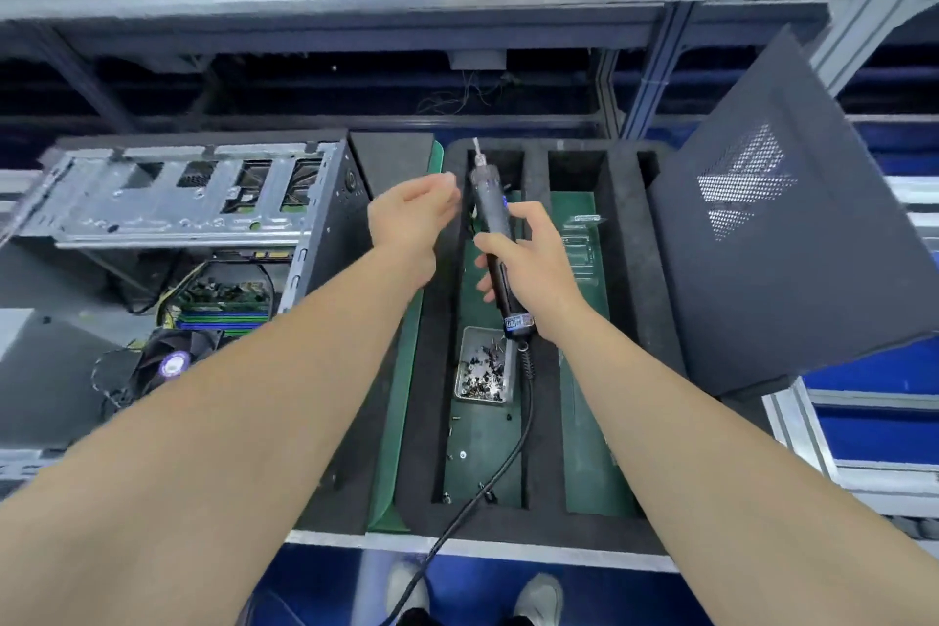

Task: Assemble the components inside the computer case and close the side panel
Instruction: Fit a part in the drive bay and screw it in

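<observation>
Your right hand [533,259] is curled firmly around the middle of the dark grey electric screwdriver [490,219], which points away from you, its bit up over the black foam organiser [625,269]. Your left hand [411,214] is just beside the front part of the tool, with fingers bent. The fingertips are blurred, so I cannot tell if they pinch anything. The black cable [508,463] hangs from the tool toward you. Under it lies the small metal tray of screws [482,366]. The open grey metal computer case [178,229] is at your left. The black perforated side panel [792,239] stands tilted at your right, well apart from it.
</observation>
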`<action>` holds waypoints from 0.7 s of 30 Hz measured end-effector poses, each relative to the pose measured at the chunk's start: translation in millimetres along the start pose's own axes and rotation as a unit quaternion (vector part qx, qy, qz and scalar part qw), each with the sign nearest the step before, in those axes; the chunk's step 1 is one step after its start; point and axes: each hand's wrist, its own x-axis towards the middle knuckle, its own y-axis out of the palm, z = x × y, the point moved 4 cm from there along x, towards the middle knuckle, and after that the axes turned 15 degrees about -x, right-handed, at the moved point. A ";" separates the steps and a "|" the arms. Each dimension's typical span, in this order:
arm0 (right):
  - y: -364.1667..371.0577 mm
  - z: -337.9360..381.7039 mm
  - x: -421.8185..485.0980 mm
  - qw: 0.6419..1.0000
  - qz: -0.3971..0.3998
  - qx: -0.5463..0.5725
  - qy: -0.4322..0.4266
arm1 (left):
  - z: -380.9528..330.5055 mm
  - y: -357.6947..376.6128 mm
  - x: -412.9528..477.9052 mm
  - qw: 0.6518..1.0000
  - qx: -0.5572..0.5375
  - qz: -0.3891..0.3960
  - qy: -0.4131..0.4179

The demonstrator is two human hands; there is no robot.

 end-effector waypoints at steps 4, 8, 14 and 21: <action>13.9 71.2 -7.4 0.995 0.042 -0.029 -0.090 | -71.3 12.1 1.2 0.987 -0.137 0.074 -0.030; 35.2 126.9 -17.5 0.981 0.076 -0.084 -0.155 | -135.2 -1.0 -10.3 0.987 -0.146 0.064 0.008; 74.1 175.8 -37.1 0.964 0.099 -0.123 -0.215 | -192.4 -39.4 -24.3 0.981 -0.193 0.025 0.025; 119.0 199.7 -48.3 0.949 0.117 -0.184 -0.229 | -230.3 -93.5 -17.0 0.979 -0.195 -0.015 0.060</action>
